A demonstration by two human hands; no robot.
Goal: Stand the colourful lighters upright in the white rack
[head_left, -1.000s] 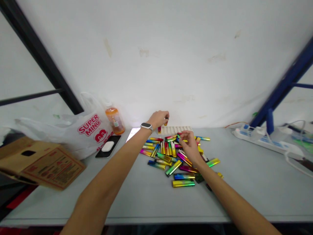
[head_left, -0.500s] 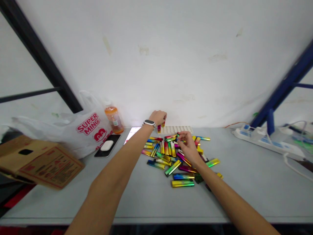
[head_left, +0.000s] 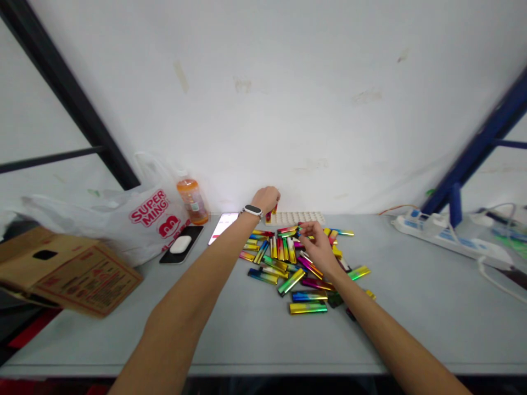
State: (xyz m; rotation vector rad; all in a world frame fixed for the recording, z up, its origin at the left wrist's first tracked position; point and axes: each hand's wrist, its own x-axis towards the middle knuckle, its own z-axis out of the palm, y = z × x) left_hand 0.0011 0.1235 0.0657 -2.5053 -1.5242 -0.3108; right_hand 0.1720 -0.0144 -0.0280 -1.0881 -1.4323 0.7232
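Observation:
My left hand [head_left: 265, 198], with a smart band at the wrist, is closed on a red and yellow lighter [head_left: 275, 209] at the left end of a white gridded tray [head_left: 300, 218]. Just beside it, a magenta and yellow lighter [head_left: 268, 216] stands upright at the tray. Over the pile, my right hand [head_left: 319, 249] pinches a lighter [head_left: 299, 230] with a dark, greenish end; most of it is hidden by the fingers. Several shiny lighters in mixed colours, such as a yellow-green one [head_left: 308, 308], lie scattered below and between my hands.
Left on the grey table [head_left: 247, 334] are a cardboard box [head_left: 86, 282], a white plastic bag [head_left: 115, 219], an orange bottle [head_left: 192, 200], a dark phone with a white case [head_left: 180, 244] on it and a lit phone [head_left: 223, 226]. A power strip [head_left: 448, 238] lies right.
My left hand has shifted very slightly at the tray's left end, and the lighter in it is tilted more. The right hand has hardly moved.

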